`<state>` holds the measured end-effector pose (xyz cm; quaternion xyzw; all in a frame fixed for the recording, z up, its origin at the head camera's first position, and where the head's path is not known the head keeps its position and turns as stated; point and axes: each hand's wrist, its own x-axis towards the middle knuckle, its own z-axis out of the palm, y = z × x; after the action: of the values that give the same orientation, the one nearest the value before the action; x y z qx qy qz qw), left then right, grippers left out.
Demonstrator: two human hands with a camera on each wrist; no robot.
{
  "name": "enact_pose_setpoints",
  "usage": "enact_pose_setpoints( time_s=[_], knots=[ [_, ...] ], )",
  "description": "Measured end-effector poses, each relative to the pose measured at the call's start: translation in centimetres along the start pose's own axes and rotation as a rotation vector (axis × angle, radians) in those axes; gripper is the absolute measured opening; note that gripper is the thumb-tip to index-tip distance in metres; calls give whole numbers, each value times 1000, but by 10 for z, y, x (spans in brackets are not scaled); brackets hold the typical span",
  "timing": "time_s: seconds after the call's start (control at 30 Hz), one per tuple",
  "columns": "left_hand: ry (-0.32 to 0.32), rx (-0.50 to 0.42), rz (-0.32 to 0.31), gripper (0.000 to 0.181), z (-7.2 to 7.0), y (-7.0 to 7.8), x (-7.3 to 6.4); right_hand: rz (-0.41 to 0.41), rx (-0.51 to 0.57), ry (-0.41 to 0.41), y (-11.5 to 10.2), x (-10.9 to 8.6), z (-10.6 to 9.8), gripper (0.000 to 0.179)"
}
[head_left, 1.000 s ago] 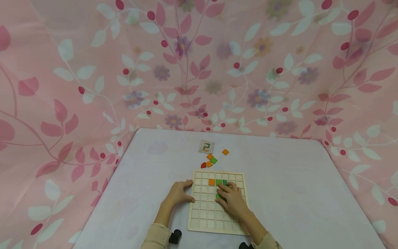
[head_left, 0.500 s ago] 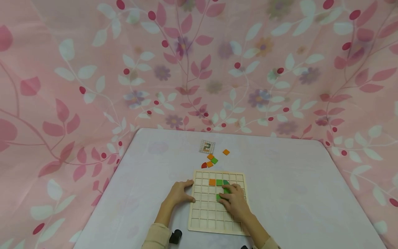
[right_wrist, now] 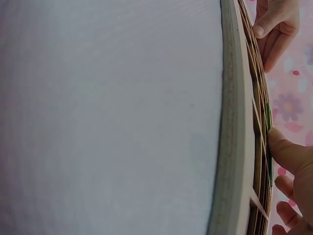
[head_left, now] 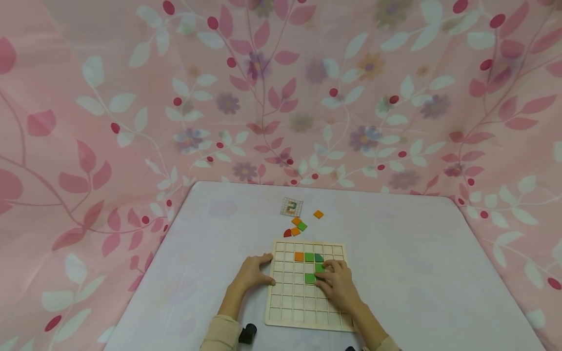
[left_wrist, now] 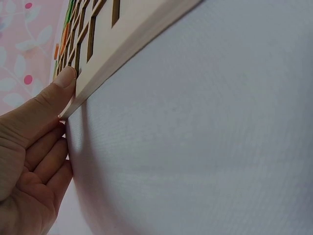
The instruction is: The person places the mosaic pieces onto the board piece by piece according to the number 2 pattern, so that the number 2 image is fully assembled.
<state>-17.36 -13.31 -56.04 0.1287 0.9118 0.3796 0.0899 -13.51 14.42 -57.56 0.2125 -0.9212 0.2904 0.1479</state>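
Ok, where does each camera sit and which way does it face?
Head: worn on the head, facing forward and down at the board; left hand, right hand and sleeves show.
Left wrist: on that wrist, facing the board's edge; left hand shows.
Right wrist: on that wrist, facing the board edge-on; both hands show.
Both wrist views share the board and backdrop.

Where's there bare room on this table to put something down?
Right of the board and right hand, out to the floral cloth; also left of the left hand. It's crowded beyond the board's far edge, where loose tiles lie near the picture card.
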Motion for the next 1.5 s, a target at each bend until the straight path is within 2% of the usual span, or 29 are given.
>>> enact_pose_setpoints(
  time_s=[0.23, 0.5, 0.7, 0.8, 0.87, 1.03, 1.13, 1.3, 1.4, 1.5],
  knots=[
    [-4, 10, 17, 78, 0, -1, 1, 21, 38, 24, 9, -4, -3, 20],
    [-2, 4, 5, 78, 0, -1, 2, 51, 98, 58, 16, -7, -5, 17],
    [1, -5, 2, 78, 1, -1, 2, 130, 197, -28, 20, 0, -9, 14],
    [0, -11, 0, 78, 1, -1, 1, 146, 239, -61, 22, 7, -14, 11],
    [-3, -7, 7, 78, 1, -1, 1, 144, 258, -38, 24, 13, -16, 10],
    [-2, -10, -6, 78, 0, -1, 0, 81, 239, 95, 31, 39, -12, 18],
    [-2, -16, -14, 78, -2, -2, 1, 45, 229, 114, 33, 60, -3, 22],
    [0, -24, -8, 78, -3, -1, 0, -21, 199, 65, 32, 97, 20, 27],
    [-4, -30, 0, 78, -3, 0, 0, -51, 112, 3, 28, 116, 34, 28],
    [-6, -34, 5, 78, -3, 1, -1, -99, 9, -104, 20, 130, 39, 29]
  ],
)
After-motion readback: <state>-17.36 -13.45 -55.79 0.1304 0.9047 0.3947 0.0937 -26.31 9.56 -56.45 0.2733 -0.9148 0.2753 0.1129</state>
